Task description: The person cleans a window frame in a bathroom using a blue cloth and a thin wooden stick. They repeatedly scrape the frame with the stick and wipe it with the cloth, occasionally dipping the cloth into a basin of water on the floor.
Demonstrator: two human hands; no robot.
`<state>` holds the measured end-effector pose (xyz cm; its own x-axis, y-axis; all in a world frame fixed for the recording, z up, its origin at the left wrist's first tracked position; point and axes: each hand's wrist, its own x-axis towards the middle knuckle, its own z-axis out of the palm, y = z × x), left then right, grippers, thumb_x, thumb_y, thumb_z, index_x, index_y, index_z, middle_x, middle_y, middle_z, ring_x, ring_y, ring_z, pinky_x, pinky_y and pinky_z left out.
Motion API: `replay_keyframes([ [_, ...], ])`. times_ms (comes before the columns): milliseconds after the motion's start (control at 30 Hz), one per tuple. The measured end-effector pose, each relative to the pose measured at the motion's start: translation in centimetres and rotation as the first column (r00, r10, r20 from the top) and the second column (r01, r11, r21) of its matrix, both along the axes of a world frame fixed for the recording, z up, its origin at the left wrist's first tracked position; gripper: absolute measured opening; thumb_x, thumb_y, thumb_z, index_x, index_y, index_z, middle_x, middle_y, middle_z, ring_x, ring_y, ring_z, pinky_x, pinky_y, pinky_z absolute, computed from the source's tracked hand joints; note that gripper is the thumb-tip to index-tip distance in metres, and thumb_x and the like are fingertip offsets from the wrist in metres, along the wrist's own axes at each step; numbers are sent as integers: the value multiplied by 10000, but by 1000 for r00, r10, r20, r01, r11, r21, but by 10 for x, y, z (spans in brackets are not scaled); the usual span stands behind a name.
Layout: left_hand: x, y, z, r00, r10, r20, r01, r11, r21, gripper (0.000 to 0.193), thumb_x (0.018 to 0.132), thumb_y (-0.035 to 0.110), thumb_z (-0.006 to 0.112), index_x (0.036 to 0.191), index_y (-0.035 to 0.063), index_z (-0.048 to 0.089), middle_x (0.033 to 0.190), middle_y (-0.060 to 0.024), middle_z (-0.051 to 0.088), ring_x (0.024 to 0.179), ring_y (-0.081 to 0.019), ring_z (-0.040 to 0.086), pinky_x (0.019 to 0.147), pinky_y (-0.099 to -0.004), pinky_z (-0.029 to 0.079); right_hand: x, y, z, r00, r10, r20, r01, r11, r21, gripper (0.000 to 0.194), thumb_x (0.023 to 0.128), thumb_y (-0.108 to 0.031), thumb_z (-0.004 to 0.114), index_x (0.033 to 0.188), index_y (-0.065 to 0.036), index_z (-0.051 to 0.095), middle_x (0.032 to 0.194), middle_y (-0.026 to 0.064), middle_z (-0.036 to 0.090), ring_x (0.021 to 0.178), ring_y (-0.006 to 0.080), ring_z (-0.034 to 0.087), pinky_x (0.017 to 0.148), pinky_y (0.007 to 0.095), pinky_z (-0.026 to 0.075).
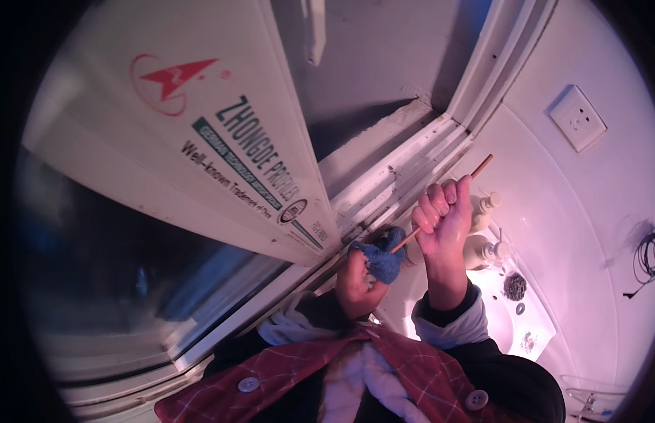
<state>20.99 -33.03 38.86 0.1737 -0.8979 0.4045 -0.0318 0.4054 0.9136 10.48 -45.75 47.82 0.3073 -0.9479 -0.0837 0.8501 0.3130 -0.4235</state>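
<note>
My right hand grips a thin wooden stick, whose upper end sticks out above the fist. The stick slants down to the left, and its lower end meets a bunched blue cloth. My left hand holds that cloth around or against the stick's end; the cloth hides the tip. Both hands are beside the lower track of a white window frame. The track has dark specks of dirt along it. An open window sash with printed lettering and a red logo stands at the left.
Pump bottles stand behind my right wrist on a white basin. A steel wool scourer and a small ring lie on its ledge. A wall socket is at upper right, with a dark cable below it.
</note>
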Motion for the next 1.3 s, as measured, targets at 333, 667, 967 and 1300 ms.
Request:
replay_keyframes([
  [333, 33, 31, 42, 917, -187, 351, 246, 960, -133, 269, 703, -16, 588, 970, 9, 567, 840, -134, 663, 702, -282, 664, 627, -336, 521, -42, 63, 25, 998, -34, -60, 17, 966, -258, 445, 1010, -468, 292, 687, -163, 317, 544, -31, 276, 414, 98, 199, 358, 241, 203],
  [667, 61, 63, 41, 869, -278, 410, 293, 956, 26, 240, 679, -95, 504, 850, 38, 607, 865, -154, 615, 779, -339, 608, 668, -364, 486, -40, 88, 35, 982, -185, 29, 175, 853, -491, 468, 1016, -456, 278, 693, -119, 316, 552, -8, 308, 417, 94, 215, 372, 245, 205],
  [967, 74, 77, 49, 748, -356, 559, 244, 932, 267, 251, 646, -45, 524, 835, 101, 599, 826, -151, 568, 796, -363, 580, 659, -429, 464, 2, 49, 25, 951, -290, 103, 298, 785, -543, 467, 1012, -471, 273, 708, -120, 328, 555, -1, 311, 447, 101, 238, 392, 241, 215],
  [1300, 74, 65, 43, 731, -399, 553, 300, 916, 265, 362, 570, -134, 480, 833, 67, 627, 794, -134, 608, 735, -335, 617, 620, -391, 495, 64, 26, 2, 976, -151, -157, 79, 917, -390, 479, 1003, -487, 296, 700, -118, 328, 548, -6, 261, 442, 106, 191, 399, 264, 185],
])
